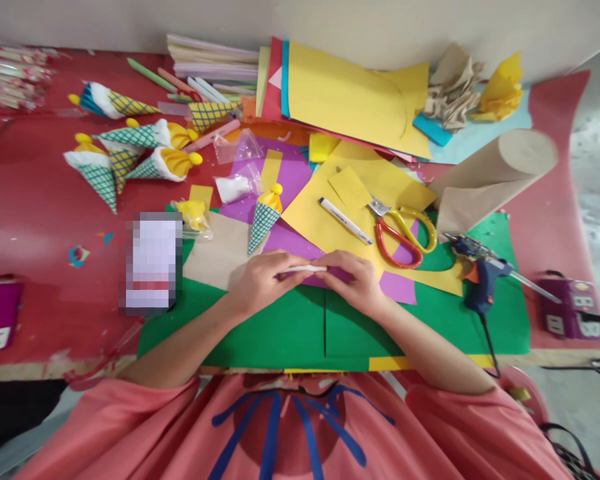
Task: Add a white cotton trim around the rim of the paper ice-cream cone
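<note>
Both my left hand (266, 279) and my right hand (354, 279) pinch a thin white strip (303, 269), one at each end, above the green sheet (275, 327). What the strip is made of cannot be made out. Just beyond my left hand lies a small patterned paper cone (265, 220) with a yellow ball at its top. A white marker (345, 220) rests on yellow paper (310, 207) beyond my right hand. Scissors (400, 233) with red and yellow handles lie to its right.
A glue gun (483, 283) with a cord lies at right, near a purple power box (570, 307) and a beige paper roll (495, 173). Several finished cones (135, 137) stand at left. A blurred-out phone-like object (153, 263) lies left of my hands. Coloured sheets (350, 93) are stacked behind.
</note>
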The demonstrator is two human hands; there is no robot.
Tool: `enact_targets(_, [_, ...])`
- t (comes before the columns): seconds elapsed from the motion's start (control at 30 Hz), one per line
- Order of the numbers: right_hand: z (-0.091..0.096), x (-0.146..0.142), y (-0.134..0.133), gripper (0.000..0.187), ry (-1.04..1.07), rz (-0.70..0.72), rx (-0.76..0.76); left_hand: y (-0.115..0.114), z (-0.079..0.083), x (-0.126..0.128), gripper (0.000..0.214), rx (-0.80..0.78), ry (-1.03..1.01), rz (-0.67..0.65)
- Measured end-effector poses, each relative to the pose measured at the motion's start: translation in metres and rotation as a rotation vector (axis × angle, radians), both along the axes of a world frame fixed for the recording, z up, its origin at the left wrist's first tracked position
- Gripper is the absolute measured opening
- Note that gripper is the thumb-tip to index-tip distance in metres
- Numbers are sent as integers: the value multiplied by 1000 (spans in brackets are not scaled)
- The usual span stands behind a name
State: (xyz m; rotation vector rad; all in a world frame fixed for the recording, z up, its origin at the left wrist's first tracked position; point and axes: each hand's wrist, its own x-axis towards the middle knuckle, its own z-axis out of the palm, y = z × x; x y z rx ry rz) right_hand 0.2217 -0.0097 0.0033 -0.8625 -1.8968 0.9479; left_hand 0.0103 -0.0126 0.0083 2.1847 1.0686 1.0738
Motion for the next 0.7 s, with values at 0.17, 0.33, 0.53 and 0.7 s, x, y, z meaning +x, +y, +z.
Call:
enact_targets(0.17, [0,1,-1,13,-5,-18,19,-1,1,-1,14,-42,7,-11])
enact_targets(0.33, [0,1,-2,29,-27,-76,-46,-1,4,0,15,-42,14,48])
enact_targets(0.53, [1,3,-3,12,-30,-83,-17,0,5,0,18,-76,5,39])
enact_targets(0.7, [2,3,-3,24,15,-75,-77,1,5,0,16,-90,-21,44])
